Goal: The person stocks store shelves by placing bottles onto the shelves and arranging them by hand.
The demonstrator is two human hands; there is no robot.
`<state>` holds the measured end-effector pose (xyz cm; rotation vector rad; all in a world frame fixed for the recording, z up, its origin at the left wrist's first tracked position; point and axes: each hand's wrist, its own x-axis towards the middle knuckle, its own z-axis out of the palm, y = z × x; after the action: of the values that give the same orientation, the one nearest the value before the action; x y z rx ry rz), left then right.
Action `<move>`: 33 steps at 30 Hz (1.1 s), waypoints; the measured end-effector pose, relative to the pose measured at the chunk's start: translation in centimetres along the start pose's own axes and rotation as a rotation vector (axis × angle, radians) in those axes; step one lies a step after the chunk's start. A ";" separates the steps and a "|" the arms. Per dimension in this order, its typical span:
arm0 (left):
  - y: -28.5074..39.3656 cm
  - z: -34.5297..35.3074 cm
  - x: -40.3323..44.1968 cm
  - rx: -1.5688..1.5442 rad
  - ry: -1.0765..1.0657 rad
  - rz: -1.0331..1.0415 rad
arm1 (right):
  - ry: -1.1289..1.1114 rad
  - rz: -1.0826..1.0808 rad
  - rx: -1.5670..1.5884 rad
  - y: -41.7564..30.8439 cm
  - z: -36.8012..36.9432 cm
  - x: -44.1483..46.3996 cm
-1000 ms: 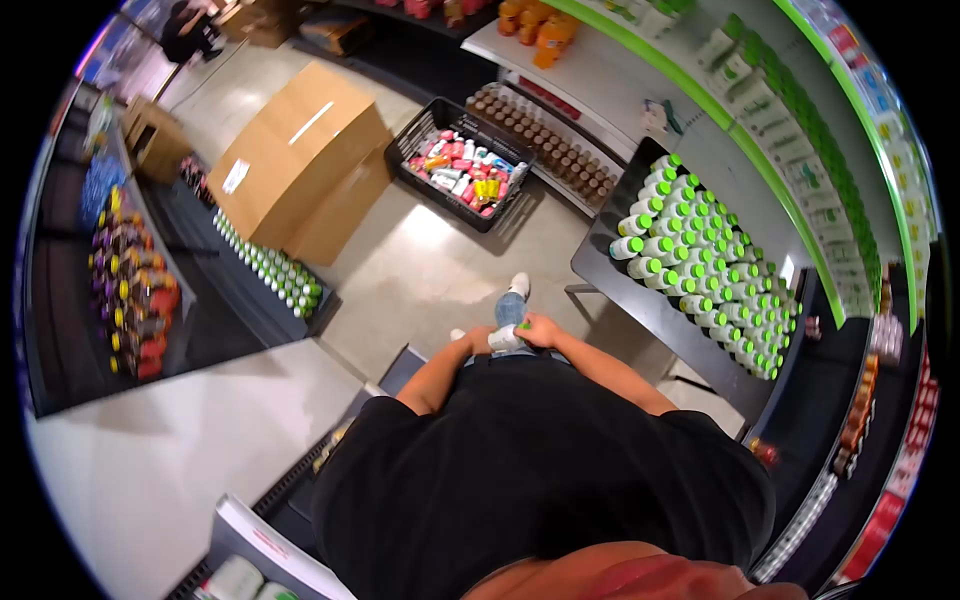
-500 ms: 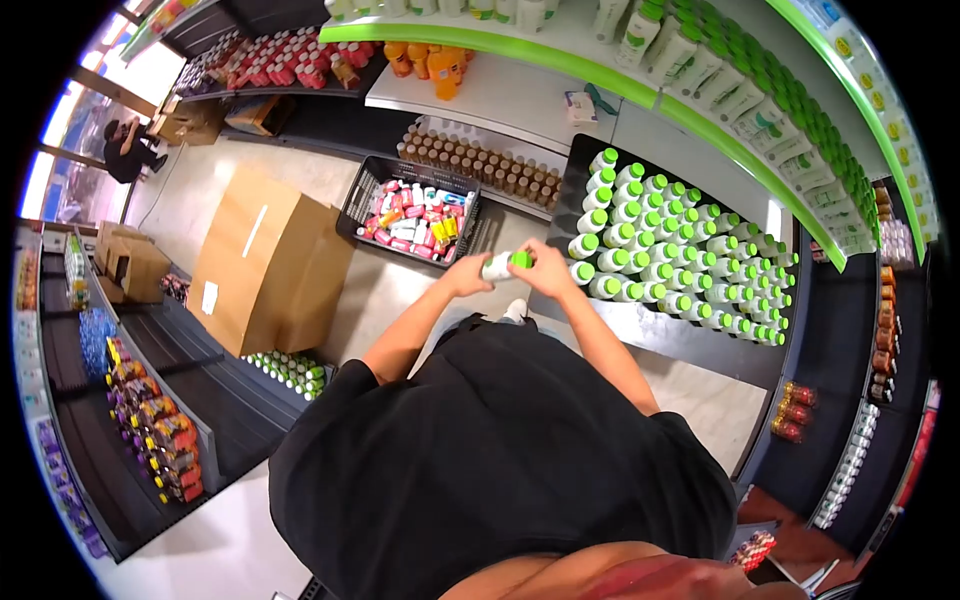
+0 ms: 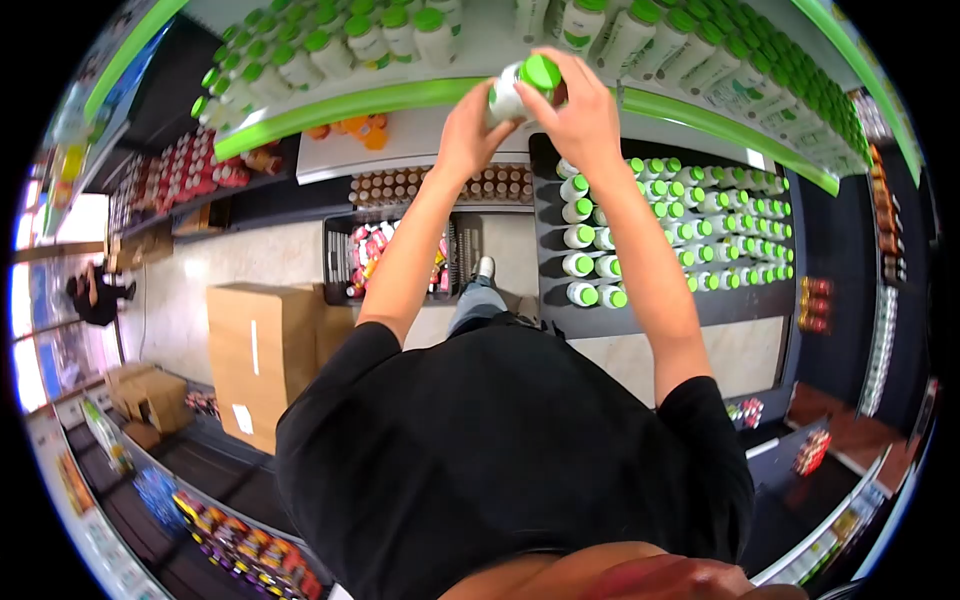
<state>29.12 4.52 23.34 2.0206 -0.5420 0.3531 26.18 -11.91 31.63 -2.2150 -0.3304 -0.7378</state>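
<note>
Both my hands are raised in front of the green-edged shelf, gripping one white bottle [image 3: 508, 97] with a green cap. My left hand [image 3: 470, 130] wraps the bottle's body from the left. On the other side, my right hand [image 3: 583, 108] closes round it near the cap. The bottle is tilted, its cap pointing up and right, and the fingers cover part of its label. On the shelf [image 3: 400, 95] behind stand rows of similar green-capped bottles [image 3: 368, 42]. Below my right forearm, many more white bottles [image 3: 690, 230] stand in rows on a dark surface, partly hidden by the arm.
A black crate [image 3: 338, 260] of mixed small bottles sits on the floor beside my foot. Left of it stands a large cardboard box [image 3: 255, 350]. Brown-capped bottles [image 3: 500, 185] line a low shelf. A person in black [image 3: 95, 295] is far off at the left.
My hands have lifted the bottle from above the floor by the crate up to the green-edged shelf. The view has shifted, and my body is closer to the shelf.
</note>
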 end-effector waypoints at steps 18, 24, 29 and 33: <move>-10.9 9.1 14.3 -0.265 -0.036 -0.048 | 0.252 0.177 -0.017 -0.9 -0.2 4.1; -4.4 4.7 10.8 -0.267 0.238 -0.063 | 0.771 -0.143 0.041 -10.9 -16.7 -1.7; 8.5 -1.6 8.9 -0.724 0.262 0.328 | 0.332 -0.485 0.240 -18.1 -28.8 -8.7; 20.6 -7.3 8.5 -0.749 0.086 0.999 | 0.361 -0.319 0.105 -22.6 -29.0 -12.2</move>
<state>25.73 0.23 46.13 0.8999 -1.3767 0.6901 -5.36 -18.13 53.27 -1.9036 -0.5316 -1.2416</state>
